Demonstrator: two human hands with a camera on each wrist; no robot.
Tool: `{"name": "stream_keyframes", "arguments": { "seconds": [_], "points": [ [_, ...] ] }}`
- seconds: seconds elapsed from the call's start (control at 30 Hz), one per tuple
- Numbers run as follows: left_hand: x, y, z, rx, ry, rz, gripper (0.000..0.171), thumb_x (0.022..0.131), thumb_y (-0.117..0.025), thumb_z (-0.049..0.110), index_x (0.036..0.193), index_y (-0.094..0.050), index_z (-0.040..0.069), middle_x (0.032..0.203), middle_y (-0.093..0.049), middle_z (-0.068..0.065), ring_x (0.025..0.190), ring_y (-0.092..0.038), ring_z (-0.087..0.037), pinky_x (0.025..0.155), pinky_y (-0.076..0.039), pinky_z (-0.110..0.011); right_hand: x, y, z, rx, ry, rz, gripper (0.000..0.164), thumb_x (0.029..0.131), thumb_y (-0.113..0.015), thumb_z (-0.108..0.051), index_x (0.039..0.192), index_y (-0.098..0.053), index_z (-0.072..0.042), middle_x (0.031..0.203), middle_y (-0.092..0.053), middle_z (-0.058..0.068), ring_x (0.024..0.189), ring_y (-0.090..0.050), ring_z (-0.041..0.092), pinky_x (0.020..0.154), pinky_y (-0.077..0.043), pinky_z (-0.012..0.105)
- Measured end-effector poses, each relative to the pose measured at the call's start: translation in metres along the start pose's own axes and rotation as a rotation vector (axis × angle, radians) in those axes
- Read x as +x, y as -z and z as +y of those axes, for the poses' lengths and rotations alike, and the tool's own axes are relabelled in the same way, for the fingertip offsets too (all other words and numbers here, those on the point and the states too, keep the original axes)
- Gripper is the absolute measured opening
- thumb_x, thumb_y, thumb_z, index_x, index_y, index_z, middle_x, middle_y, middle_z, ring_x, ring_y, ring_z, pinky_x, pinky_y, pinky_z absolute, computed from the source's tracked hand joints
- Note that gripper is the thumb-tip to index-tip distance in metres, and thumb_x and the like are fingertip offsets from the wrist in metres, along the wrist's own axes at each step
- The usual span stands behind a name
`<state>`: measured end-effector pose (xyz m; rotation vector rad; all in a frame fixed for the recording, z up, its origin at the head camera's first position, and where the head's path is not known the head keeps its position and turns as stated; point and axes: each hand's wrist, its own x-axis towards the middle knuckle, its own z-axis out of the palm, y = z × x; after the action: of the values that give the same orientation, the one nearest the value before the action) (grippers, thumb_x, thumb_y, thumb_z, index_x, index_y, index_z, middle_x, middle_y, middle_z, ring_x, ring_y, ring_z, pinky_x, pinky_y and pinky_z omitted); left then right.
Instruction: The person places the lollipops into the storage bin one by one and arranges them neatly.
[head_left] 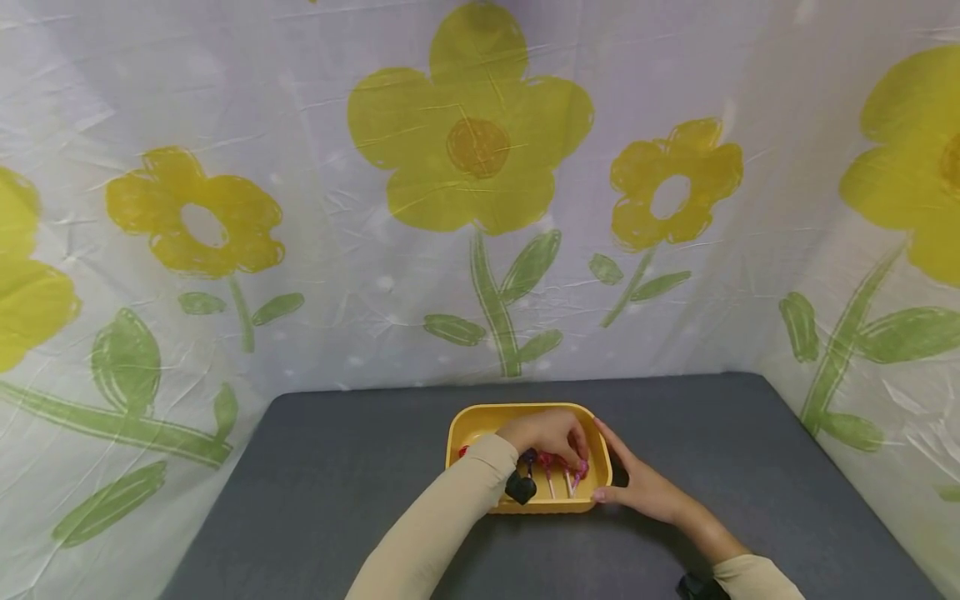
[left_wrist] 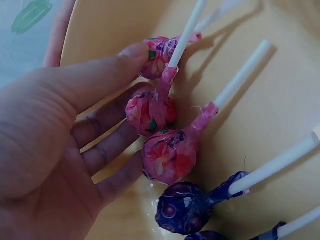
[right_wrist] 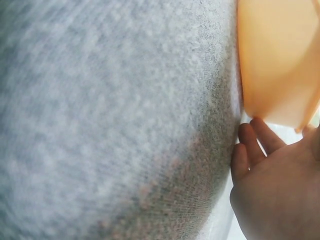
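My left hand (head_left: 551, 435) reaches down into a yellow bin (head_left: 517, 410). Its thumb presses on a pink-wrapped lollipop (left_wrist: 155, 62), pinching it near the bin's right end; the index fingertip is hidden behind. Two more pink lollipops (left_wrist: 170, 156) lie beside its other fingers, their white sticks pointing away from the palm. Past them is a dark purple lollipop (left_wrist: 184, 207), with another at the view's lower edge. Around the bin's right end spreads my right hand (head_left: 651, 490), thumb at the front corner and fingers along the outer wall, fairly straight in the right wrist view.
The bin stands on a dark grey table (head_left: 337, 467). A bit of red (head_left: 463, 451) shows at its left end, partly behind my left sleeve (head_left: 450, 508). A flower-printed curtain (head_left: 390, 275) encloses the table's back and sides.
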<state>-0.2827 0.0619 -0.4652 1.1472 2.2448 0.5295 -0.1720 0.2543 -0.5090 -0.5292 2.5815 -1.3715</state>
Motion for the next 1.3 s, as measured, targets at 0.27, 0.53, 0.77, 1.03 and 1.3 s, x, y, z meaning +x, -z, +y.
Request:
{"name": "stream_keyframes", "arguments": {
  "seconds": [0.27,0.53,0.77,1.03,1.3],
  "points": [
    [-0.002,0.000,0.004,0.034,0.030,-0.037,0.016,0.084,-0.080,0.018,0.098,-0.078,0.013,0.082,-0.072,0.008,0.064,-0.055,0.000,0.061,-0.050,-0.013,0.001,-0.001,0.001,0.000,-0.001,-0.003,0.107,0.084,-0.079,-0.022,0.161,-0.003,-0.028,0.165,-0.013,0.023,0.147,-0.021,0.050,0.109,-0.029,0.072],
    [0.001,-0.004,-0.005,-0.095,0.001,0.008,0.016,0.086,-0.077,0.014,0.102,-0.077,0.012,0.085,-0.073,0.006,0.064,-0.057,0.002,0.062,-0.052,-0.013,0.000,-0.001,0.000,0.000,-0.004,-0.002,0.108,0.084,-0.079,-0.023,0.161,-0.003,-0.028,0.165,-0.013,0.023,0.148,-0.021,0.050,0.108,-0.030,0.071],
    [0.002,-0.002,-0.007,-0.170,0.003,0.057,0.020,0.085,-0.078,0.014,0.105,-0.076,0.009,0.097,-0.077,0.000,0.074,-0.065,0.001,0.069,-0.054,-0.014,0.000,0.000,-0.001,0.001,-0.009,-0.002,0.108,0.084,-0.079,-0.023,0.161,-0.003,-0.028,0.165,-0.012,0.023,0.148,-0.019,0.050,0.109,-0.028,0.072],
    [0.001,-0.004,-0.010,-0.197,0.051,0.131,0.019,0.083,-0.080,0.016,0.101,-0.077,0.010,0.094,-0.078,-0.001,0.071,-0.066,0.001,0.067,-0.053,-0.013,0.000,0.000,-0.002,-0.002,-0.003,0.005,0.108,0.084,-0.079,-0.023,0.161,-0.004,-0.028,0.165,-0.014,0.023,0.148,-0.020,0.049,0.109,-0.028,0.072],
    [-0.003,-0.005,-0.009,-0.219,0.063,0.182,0.014,0.081,-0.082,0.016,0.093,-0.078,0.010,0.085,-0.077,0.001,0.064,-0.060,0.001,0.062,-0.052,-0.014,-0.001,-0.001,-0.002,-0.005,-0.012,0.002,0.108,0.084,-0.079,-0.025,0.161,-0.003,-0.028,0.165,-0.013,0.022,0.149,-0.019,0.048,0.109,-0.029,0.071]
  ]
}}
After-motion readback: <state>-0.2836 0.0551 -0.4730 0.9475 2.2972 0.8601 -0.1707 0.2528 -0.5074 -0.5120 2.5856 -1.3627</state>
